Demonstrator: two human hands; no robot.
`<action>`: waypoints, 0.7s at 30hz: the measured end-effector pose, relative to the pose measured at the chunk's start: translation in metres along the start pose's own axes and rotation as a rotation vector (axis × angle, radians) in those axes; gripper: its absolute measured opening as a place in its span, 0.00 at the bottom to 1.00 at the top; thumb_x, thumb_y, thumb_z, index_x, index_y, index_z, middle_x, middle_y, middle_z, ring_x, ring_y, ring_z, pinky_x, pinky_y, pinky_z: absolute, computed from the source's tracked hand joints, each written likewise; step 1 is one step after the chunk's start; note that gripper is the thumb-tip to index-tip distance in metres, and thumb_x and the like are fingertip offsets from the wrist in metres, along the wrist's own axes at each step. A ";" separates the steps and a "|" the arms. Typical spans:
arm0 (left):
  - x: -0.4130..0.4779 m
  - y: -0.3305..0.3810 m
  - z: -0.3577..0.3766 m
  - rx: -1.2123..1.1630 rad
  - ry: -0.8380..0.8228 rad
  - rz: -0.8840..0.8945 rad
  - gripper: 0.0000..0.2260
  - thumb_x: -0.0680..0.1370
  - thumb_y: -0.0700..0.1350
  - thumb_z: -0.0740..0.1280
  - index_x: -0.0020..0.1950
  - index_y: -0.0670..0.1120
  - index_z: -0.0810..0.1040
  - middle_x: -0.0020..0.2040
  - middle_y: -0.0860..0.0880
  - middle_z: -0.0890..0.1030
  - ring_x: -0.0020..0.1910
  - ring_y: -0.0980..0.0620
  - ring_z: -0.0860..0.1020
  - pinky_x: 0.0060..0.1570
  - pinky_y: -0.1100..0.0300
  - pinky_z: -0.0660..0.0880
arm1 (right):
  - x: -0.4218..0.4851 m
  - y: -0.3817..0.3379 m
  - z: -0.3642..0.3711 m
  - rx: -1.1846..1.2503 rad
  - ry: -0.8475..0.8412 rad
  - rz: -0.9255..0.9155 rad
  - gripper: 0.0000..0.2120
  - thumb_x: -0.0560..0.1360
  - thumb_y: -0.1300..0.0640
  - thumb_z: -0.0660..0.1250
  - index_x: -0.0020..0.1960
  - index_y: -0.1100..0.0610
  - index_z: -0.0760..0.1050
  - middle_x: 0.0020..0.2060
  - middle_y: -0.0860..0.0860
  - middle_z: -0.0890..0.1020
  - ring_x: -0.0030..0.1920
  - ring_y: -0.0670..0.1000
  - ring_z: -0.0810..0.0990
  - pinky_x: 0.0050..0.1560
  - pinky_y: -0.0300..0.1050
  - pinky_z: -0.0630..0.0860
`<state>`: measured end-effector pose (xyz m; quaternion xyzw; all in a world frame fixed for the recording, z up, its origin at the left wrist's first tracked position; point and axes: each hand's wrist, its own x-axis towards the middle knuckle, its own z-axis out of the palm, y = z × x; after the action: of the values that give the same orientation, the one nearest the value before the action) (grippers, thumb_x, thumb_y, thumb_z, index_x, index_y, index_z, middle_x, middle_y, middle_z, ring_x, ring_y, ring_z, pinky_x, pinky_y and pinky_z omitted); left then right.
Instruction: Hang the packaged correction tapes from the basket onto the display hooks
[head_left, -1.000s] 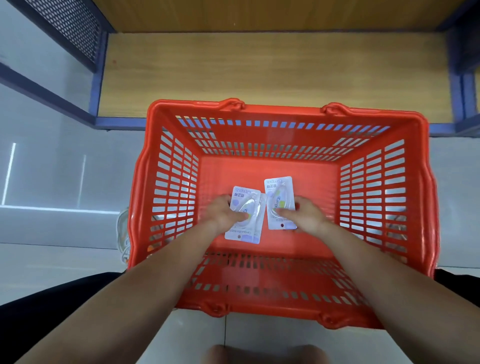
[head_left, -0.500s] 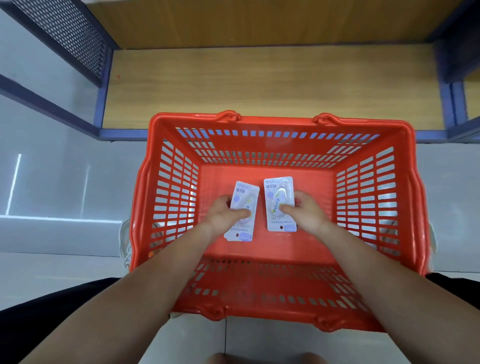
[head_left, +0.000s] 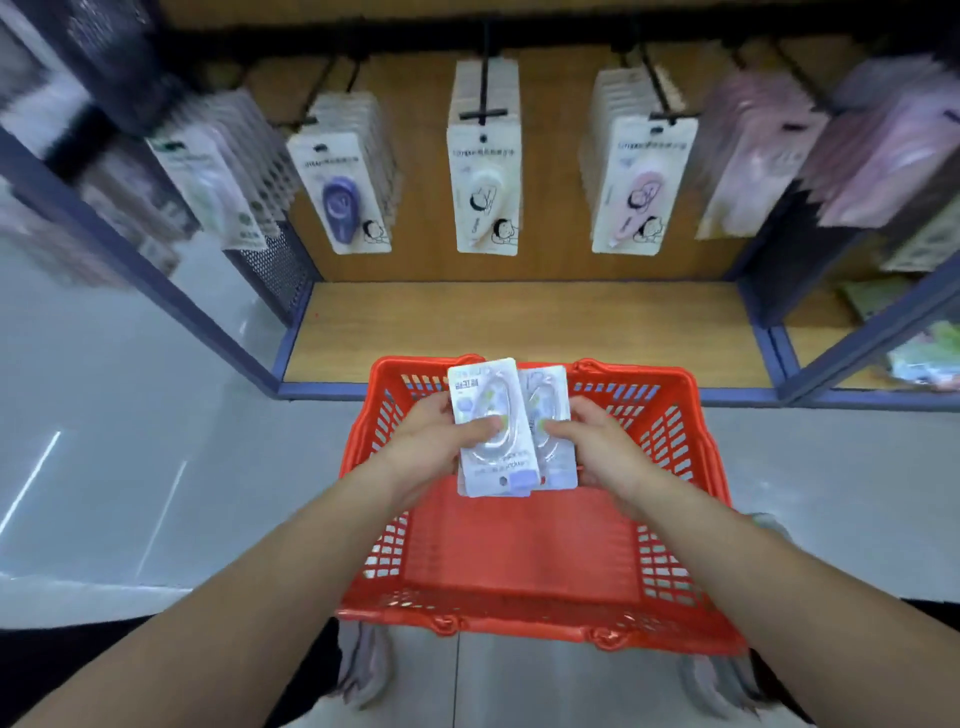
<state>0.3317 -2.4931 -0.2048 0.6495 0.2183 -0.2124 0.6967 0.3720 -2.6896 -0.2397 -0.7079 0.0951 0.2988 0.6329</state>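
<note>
Two packs (head_left: 487, 393) overlap, gripped between left hand (head_left: 426, 442) and right hand (head_left: 598, 448).

left hand (head_left: 426, 452) and right hand (head_left: 602, 452) bare, forearms (head_left: 249, 587) bare too. dark clothing (head_left: 47, 670) at lower corners. blurred greyish-pink shoes (head_left: 363, 670) at bottom.

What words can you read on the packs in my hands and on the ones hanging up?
No text reads clearly.
left pack, held by the left hand: dark print near the top, too blurred.
right pack, held by the right hand: too blurred.
Hanging purple pack, white pack, pink pack: one top line each, too blurred.
</note>
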 end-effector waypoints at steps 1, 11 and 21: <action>-0.013 0.015 0.001 0.002 0.006 0.032 0.13 0.78 0.37 0.73 0.62 0.42 0.80 0.56 0.43 0.86 0.53 0.45 0.85 0.59 0.42 0.80 | -0.011 -0.019 0.001 0.024 -0.016 -0.024 0.08 0.80 0.67 0.64 0.51 0.54 0.77 0.51 0.59 0.83 0.48 0.55 0.82 0.48 0.47 0.77; -0.102 0.094 0.029 -0.119 0.022 0.311 0.21 0.77 0.36 0.73 0.68 0.43 0.74 0.62 0.42 0.84 0.61 0.39 0.83 0.61 0.32 0.77 | -0.121 -0.135 -0.012 -0.112 -0.179 -0.288 0.21 0.74 0.56 0.76 0.62 0.51 0.72 0.56 0.49 0.85 0.55 0.49 0.86 0.55 0.51 0.83; -0.110 0.111 0.034 -0.084 0.033 0.300 0.21 0.72 0.33 0.76 0.64 0.43 0.78 0.55 0.42 0.86 0.55 0.41 0.85 0.58 0.43 0.80 | -0.117 -0.141 -0.012 -0.166 -0.235 -0.313 0.32 0.68 0.61 0.82 0.66 0.49 0.71 0.54 0.49 0.85 0.51 0.48 0.86 0.47 0.45 0.83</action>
<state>0.3076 -2.5183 -0.0491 0.6484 0.1391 -0.0861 0.7435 0.3539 -2.7037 -0.0573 -0.7240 -0.1154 0.2845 0.6177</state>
